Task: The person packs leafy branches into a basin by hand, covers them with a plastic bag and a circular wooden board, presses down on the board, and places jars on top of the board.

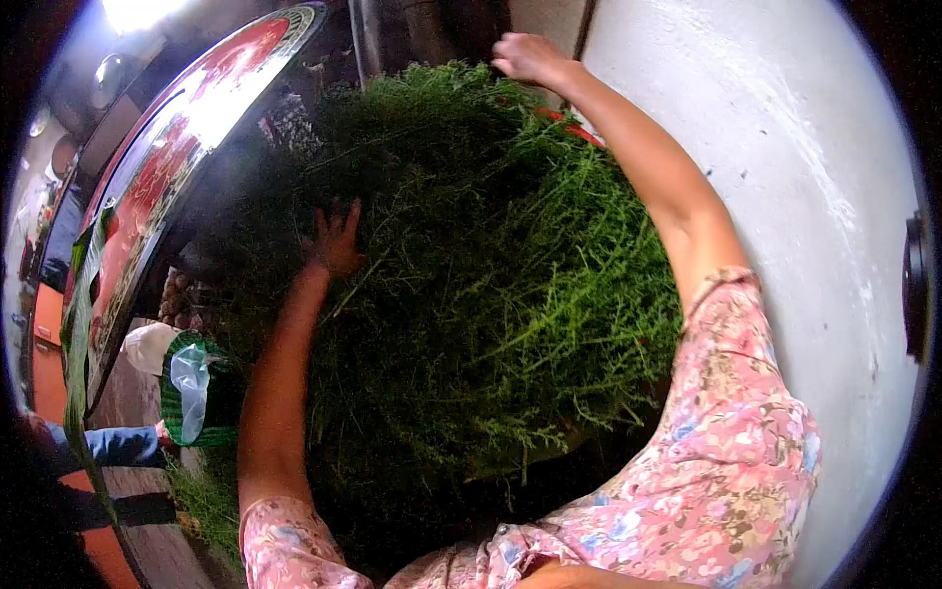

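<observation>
A large heap of feathery green stems [461,255] fills the middle of the head view, between my two arms. My left hand [337,239] lies on the shaded left side of the heap, its fingers spread. At the heap's far right edge, near the wall, my right hand [525,57] is raised with its fingers curled in; whatever it may hold is too small or hidden to make out. A red strip [571,128] shows among the stems just below my right forearm.
A round red patterned tabletop [186,147] stands tilted at the left. Below it are a green basket [177,402] with a clear plastic bag [191,378] and another person's blue sleeve [123,447]. A pale wall [795,196] rises at the right.
</observation>
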A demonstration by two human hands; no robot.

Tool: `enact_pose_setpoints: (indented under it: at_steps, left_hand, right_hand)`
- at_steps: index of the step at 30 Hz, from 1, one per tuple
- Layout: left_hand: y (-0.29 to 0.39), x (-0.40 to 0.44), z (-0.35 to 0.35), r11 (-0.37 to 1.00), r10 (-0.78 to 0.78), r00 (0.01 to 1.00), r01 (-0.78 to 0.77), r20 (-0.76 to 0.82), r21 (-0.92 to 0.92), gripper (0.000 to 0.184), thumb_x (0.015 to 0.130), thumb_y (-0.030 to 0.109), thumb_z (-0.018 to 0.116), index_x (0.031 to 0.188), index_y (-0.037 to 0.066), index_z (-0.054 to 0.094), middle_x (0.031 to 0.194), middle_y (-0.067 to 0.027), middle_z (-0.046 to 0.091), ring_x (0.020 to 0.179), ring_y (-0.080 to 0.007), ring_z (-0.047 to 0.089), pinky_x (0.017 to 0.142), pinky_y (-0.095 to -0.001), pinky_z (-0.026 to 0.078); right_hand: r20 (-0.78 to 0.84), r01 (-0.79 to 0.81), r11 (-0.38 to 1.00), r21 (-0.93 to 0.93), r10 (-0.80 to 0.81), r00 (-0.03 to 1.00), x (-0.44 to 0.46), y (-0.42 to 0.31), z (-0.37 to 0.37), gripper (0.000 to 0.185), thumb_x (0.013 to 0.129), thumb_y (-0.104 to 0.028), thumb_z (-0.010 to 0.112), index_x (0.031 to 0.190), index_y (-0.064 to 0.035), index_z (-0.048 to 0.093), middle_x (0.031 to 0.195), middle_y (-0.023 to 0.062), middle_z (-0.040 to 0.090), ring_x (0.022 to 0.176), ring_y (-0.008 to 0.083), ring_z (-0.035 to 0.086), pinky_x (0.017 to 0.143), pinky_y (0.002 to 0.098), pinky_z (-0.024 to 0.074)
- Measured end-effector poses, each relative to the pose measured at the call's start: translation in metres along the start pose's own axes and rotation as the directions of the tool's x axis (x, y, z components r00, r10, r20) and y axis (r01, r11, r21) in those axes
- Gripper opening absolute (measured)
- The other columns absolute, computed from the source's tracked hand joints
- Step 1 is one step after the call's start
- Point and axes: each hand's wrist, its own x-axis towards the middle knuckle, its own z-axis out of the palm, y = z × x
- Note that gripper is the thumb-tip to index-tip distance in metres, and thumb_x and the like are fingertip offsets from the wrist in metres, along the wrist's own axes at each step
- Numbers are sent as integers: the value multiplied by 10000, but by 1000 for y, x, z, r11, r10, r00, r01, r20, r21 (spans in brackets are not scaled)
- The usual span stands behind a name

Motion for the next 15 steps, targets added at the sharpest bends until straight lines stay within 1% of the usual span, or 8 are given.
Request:
enact_pose_setpoints:
  at_steps: [1,2,3,5,7,10,13,15]
  left_hand:
    - [-2,-3,4,998,29,998,-25,-56,63,1025,794,447,678,1471,273,-72,1537,-132,-7,1376,-460,-37,993,-753,135]
    - [-24,-11,-7,985,-4,999,12,-48,174,1017,800,443,671,1470,273,-74,1535,-141,14,1375,-463,-24,991,-754,136]
    - [-42,-23,-26,958,-36,999,46,-40,283,1009,806,439,665,1470,273,-76,1533,-149,35,1374,-466,-11,990,-756,137]
    - [9,-58,-65,883,-192,981,166,14,439,999,810,427,662,1470,272,-72,1527,-164,60,1371,-474,7,986,-759,142]
    - [14,-54,-65,929,-158,987,144,12,340,989,815,401,660,1471,271,-69,1524,-174,68,1364,-491,5,974,-770,141]
    - [9,-52,-58,958,-115,993,100,39,267,962,833,357,640,1471,265,-74,1520,-180,85,1355,-509,27,961,-780,131]
    - [8,-42,-42,957,-116,993,119,-25,265,944,848,294,624,1470,261,-86,1522,-178,88,1354,-509,52,959,-782,116]
    - [8,-39,-39,958,-139,989,148,-54,245,943,849,251,623,1470,258,-87,1523,-178,87,1358,-500,63,961,-778,115]
  right_hand:
    - [-6,6,1000,3,-6,1000,0,-8,-9,326,876,-382,592,1058,-113,617,1202,123,573,983,265,601,860,389,524]
    - [83,-160,875,456,137,987,12,-35,-12,393,891,-405,556,1192,-154,532,1296,106,493,1083,298,545,929,430,475]
    - [213,-296,459,838,225,951,49,-70,3,486,907,-429,520,1327,-195,448,1391,89,414,1183,331,489,998,471,425]
    - [-18,-249,851,463,289,957,81,-94,46,683,884,-583,452,1451,-286,215,1502,78,232,1327,383,301,1082,542,276]
    - [-380,-532,847,5,494,782,150,-81,152,914,800,-769,323,1480,-212,74,1533,94,116,1380,396,154,1088,604,167]
    - [327,-773,280,570,785,526,130,-88,138,979,810,-782,222,1473,-78,72,1504,162,195,1352,389,253,1083,567,209]
    - [320,-519,530,671,424,847,121,-94,128,911,844,-745,208,1460,-74,182,1475,183,263,1324,345,332,1077,529,247]
    - [129,-214,756,618,171,977,111,-96,133,678,905,-569,383,1421,-134,320,1452,120,335,1291,291,390,1021,499,333]
